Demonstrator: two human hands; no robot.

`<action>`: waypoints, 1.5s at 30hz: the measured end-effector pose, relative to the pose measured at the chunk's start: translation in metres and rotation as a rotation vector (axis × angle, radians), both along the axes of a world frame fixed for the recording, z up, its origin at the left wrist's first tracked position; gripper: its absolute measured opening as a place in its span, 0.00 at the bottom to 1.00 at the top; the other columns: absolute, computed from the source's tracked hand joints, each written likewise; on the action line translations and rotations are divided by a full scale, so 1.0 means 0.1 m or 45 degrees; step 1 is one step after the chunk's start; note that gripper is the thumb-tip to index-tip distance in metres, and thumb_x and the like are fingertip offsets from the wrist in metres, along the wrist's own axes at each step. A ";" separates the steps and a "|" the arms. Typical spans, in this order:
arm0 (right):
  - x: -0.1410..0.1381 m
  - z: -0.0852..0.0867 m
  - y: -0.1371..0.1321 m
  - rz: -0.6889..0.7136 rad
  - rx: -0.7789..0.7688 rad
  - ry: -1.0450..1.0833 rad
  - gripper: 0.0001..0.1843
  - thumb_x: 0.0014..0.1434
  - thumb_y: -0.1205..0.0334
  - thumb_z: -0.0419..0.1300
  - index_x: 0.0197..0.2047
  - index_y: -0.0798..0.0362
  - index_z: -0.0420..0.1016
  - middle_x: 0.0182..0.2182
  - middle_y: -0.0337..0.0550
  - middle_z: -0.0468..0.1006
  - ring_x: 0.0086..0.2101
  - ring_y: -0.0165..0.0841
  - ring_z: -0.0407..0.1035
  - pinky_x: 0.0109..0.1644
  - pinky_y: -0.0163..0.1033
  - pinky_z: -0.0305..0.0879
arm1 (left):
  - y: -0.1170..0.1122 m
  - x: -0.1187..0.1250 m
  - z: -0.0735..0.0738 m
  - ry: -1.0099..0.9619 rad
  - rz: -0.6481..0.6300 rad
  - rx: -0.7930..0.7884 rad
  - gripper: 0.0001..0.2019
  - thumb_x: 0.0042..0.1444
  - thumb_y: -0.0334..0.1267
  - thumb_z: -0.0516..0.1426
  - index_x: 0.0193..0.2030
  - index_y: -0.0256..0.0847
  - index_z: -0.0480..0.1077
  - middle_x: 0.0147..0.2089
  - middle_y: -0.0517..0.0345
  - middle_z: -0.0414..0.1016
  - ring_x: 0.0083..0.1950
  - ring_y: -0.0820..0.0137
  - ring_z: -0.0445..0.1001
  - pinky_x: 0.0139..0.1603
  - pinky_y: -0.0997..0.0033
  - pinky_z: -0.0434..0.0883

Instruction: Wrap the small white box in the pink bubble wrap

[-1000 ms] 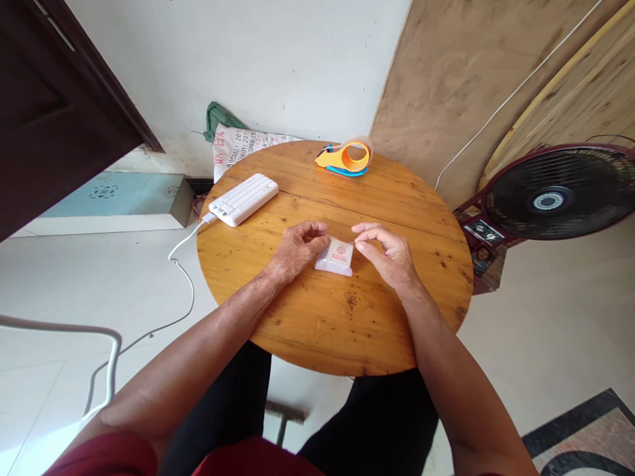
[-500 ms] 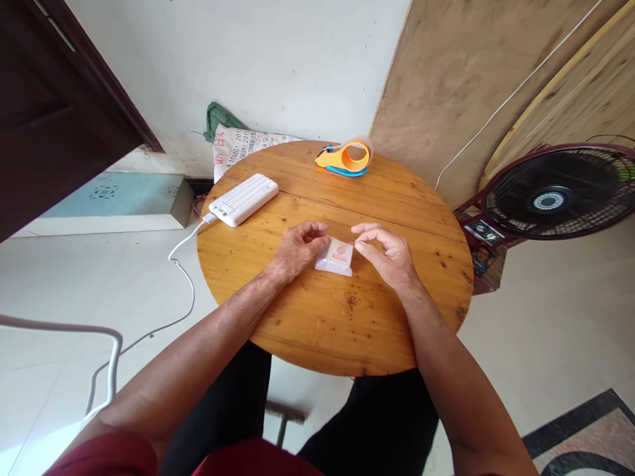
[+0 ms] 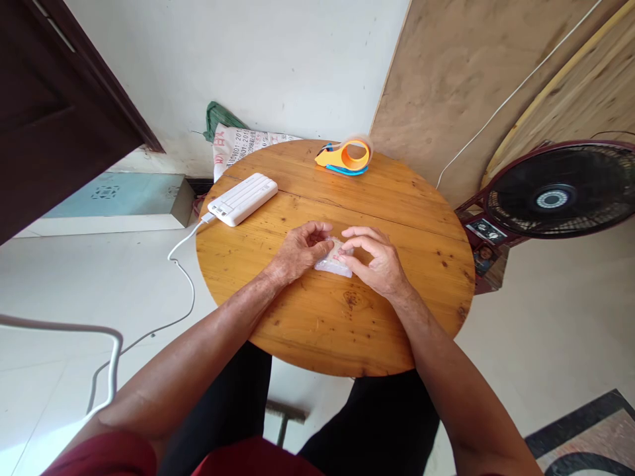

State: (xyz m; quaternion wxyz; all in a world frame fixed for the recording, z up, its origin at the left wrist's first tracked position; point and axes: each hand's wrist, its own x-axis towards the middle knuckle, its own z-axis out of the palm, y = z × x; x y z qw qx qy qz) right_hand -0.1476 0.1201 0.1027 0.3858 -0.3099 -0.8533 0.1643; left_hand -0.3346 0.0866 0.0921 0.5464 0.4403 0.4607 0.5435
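A small clear plastic packet (image 3: 331, 263) with a red-printed label lies near the middle of the round wooden table (image 3: 307, 330). My left hand (image 3: 297, 250) rests beside it with curled fingers, thumb and fingertips pinching its left edge. My right hand (image 3: 373, 260) lies over the packet's right side, fingers bent and pressing on it, so most of the label is hidden.
A white power bank (image 3: 243, 198) with a white cable (image 3: 184, 272) lies at the table's back left. An orange tape dispenser (image 3: 345, 157) stands at the back edge. A dark fan (image 3: 555, 193) stands to the right; a printed sack (image 3: 238, 144) leans against the wall.
My right hand has moved left from beside the packet onto it, covering its right side. The left hand has stayed in place at the left edge.
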 end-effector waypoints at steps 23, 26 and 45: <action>0.00 0.01 -0.02 -0.085 0.366 -0.183 0.04 0.60 0.60 0.64 0.33 0.44 0.78 0.44 0.38 0.84 0.46 0.41 0.75 0.52 0.53 0.62 | 0.01 0.01 -0.01 -0.019 -0.005 -0.001 0.24 0.40 0.42 0.70 0.43 0.36 0.73 0.37 0.59 0.73 0.38 0.72 0.71 0.40 0.71 0.68; -0.01 0.01 -0.03 -0.080 0.405 -0.215 0.07 0.61 0.64 0.61 0.33 0.44 0.78 0.44 0.37 0.84 0.47 0.41 0.75 0.54 0.54 0.60 | 0.01 0.01 -0.01 -0.016 -0.016 0.010 0.24 0.40 0.42 0.70 0.43 0.36 0.73 0.38 0.59 0.73 0.38 0.72 0.71 0.40 0.71 0.69; 0.05 -0.04 0.06 -0.192 -0.099 0.223 0.09 0.67 0.58 0.54 0.39 0.49 0.73 0.46 0.46 0.81 0.47 0.37 0.75 0.54 0.46 0.68 | -0.03 0.05 -0.02 0.057 -0.159 0.009 0.32 0.41 0.41 0.71 0.52 0.38 0.67 0.47 0.53 0.72 0.43 0.70 0.72 0.47 0.66 0.70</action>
